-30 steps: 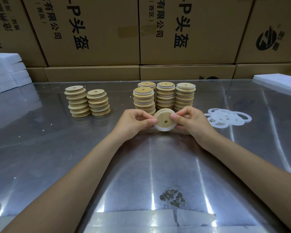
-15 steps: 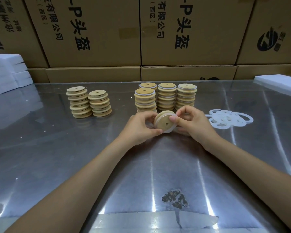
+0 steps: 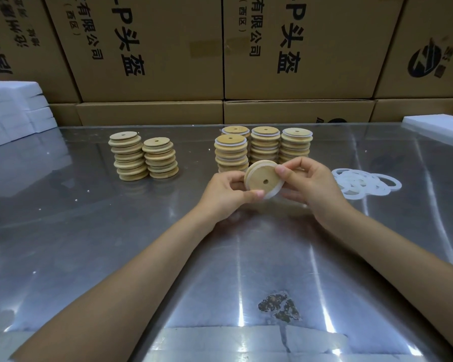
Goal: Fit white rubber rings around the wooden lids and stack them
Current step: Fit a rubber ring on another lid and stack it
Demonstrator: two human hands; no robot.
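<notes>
Hands: left hand (image 3: 226, 194) and right hand (image 3: 307, 182) pinch one wooden lid (image 3: 262, 178) by its rim.
Ring: white rubber ring (image 3: 272, 193) sits on lid's lower edge.
Room: bare table (image 3: 115, 244) lies in front.

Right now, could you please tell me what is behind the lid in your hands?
Ringed lid stacks stand behind the held lid; it hides their lower layers.

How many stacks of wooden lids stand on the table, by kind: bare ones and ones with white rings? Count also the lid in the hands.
Bare lid stacks: 2
Ringed lid stacks: 4
Lid held in both hands: 1
Total: 7
</notes>
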